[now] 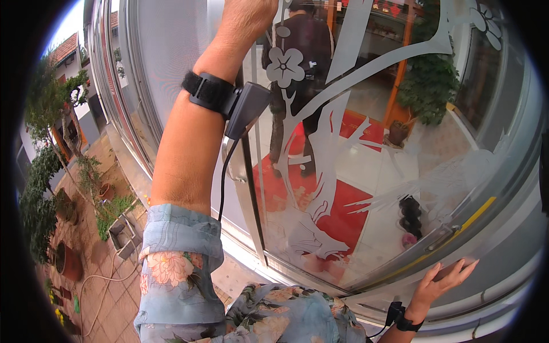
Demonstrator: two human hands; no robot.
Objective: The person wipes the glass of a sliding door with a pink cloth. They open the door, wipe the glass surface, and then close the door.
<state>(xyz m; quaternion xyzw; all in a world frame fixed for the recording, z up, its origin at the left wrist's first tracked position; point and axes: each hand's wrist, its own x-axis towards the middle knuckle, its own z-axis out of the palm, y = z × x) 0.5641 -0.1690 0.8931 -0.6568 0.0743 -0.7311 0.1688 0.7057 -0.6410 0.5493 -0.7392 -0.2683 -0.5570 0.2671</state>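
My left arm reaches up across the view in a rolled floral sleeve (180,266), with a black strapped device (246,109) at the wrist. My left hand (253,10) is cut off by the top edge, in front of a glass door panel (356,171) with frosted flower and branch patterns. Its fingers are hidden, so what it holds or touches cannot be told. Low on the right, my right hand (439,278) has its fingers apart beside the door's metal frame (429,266); contact is unclear. A black band (409,323) circles that wrist.
A metal door handle (233,165) sits behind my left forearm. Through the glass show a person in dark clothes (306,55), a red mat (343,214) and a potted plant (429,90). On the left are a paved yard with flowerpots (68,261), a hose (109,278) and a block basin (124,236).
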